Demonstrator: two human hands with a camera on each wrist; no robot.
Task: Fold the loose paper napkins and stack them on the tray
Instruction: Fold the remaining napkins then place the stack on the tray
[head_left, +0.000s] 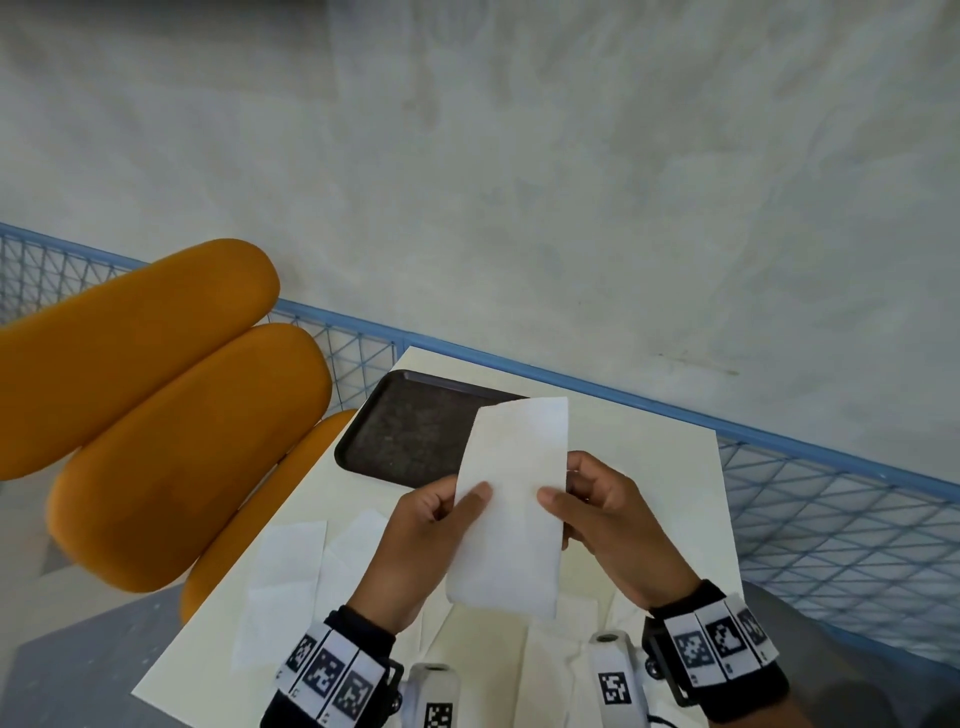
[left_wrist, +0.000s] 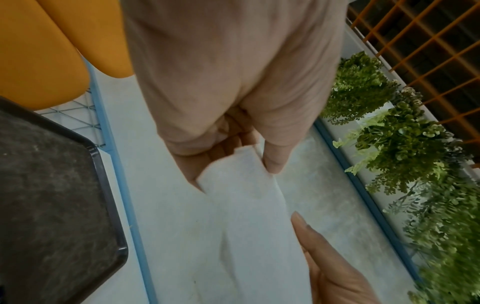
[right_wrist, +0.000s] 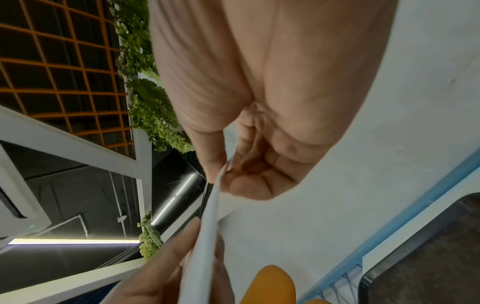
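A white paper napkin (head_left: 511, 499), folded into a long strip, is held up above the table by both hands. My left hand (head_left: 436, 525) pinches its left edge with thumb on top, and my right hand (head_left: 597, 509) pinches the right edge the same way. In the left wrist view the napkin (left_wrist: 249, 216) runs from my left hand (left_wrist: 233, 160) toward the right hand's thumb (left_wrist: 306, 228). In the right wrist view the napkin (right_wrist: 207, 236) shows edge-on in my right hand (right_wrist: 233, 174). A dark tray (head_left: 410, 431) lies on the cream table beyond the hands. Loose napkins (head_left: 291, 571) lie flat at the near left.
An orange padded chair (head_left: 156, 405) stands left of the table. A blue wire-mesh railing (head_left: 831, 519) runs behind and right of the table (head_left: 649, 447). More white napkins (head_left: 550, 670) lie under my wrists at the near edge.
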